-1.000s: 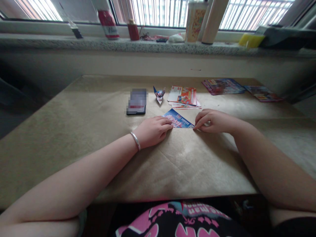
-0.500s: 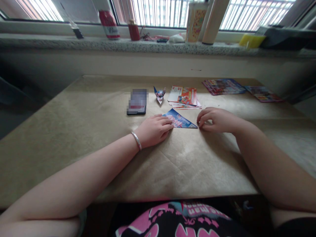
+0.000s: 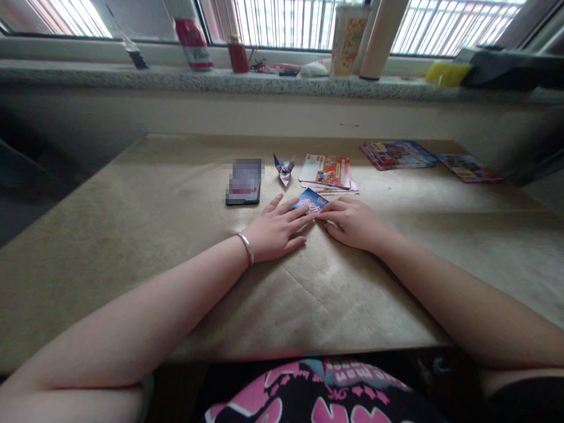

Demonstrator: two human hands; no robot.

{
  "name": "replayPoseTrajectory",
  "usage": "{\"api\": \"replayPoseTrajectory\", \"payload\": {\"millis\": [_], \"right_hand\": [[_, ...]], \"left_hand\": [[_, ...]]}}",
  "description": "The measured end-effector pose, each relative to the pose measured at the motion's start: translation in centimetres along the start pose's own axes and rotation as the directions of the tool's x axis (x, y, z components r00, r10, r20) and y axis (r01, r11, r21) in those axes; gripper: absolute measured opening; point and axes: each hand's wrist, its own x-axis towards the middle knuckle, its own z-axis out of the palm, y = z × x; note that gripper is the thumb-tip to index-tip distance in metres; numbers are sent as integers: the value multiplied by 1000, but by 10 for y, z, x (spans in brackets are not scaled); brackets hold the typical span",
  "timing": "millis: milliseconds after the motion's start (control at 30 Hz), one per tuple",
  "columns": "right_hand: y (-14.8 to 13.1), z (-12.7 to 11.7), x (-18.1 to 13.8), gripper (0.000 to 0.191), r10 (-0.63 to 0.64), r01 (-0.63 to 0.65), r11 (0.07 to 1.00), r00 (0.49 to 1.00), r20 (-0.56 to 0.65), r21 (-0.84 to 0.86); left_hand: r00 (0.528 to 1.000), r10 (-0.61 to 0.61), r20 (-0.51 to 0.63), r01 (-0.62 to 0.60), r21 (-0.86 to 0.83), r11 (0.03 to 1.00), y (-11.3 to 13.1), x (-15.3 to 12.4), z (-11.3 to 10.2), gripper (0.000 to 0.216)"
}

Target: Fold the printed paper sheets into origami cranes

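Note:
A blue printed paper [image 3: 311, 200], folded into a triangle, lies on the table between my hands, partly covered by both. My left hand [image 3: 277, 230], with a silver bangle at the wrist, rests on its left side, fingers spread. At its lower right edge is my right hand [image 3: 350, 222], with bent fingers pressed on the paper beside my left fingertips. Just behind the triangle is a stack of printed paper sheets [image 3: 328, 170]. A small folded paper crane [image 3: 284, 170] stands to the left of that stack.
A phone [image 3: 245, 182] lies left of the crane. Printed booklets [image 3: 399, 154] sit at the back right, near another printed pile [image 3: 469, 168]. On the windowsill [image 3: 273, 84] stand a red can [image 3: 194, 44], a red bottle [image 3: 238, 56] and a patterned cup [image 3: 348, 41].
My right hand has moved left along the paper's lower edge to my left fingertips. The fingers of my left hand have spread apart. Less of the paper's right side shows.

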Motion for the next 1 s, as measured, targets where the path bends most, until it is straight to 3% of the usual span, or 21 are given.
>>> {"api": "replayPoseTrajectory", "payload": {"millis": [300, 567, 833, 1000], "right_hand": [[-2, 1, 0, 30, 7, -7, 1000, 1000, -13, -22], [-1, 0, 0, 30, 11, -11, 1000, 1000, -11, -8], [2, 1, -2, 29, 43, -42, 998, 999, -27, 38], [2, -1, -3, 28, 46, -44, 995, 999, -20, 87]], "left_hand": [[999, 4, -39, -4, -6, 1000, 2, 1, -3, 51], [982, -15, -189, 29, 68, 997, 13, 3, -7, 32], [972, -194, -133, 215, 162, 963, 11, -3, -20, 30], [985, -166, 52, 155, 169, 973, 3, -7, -31, 31]]}}
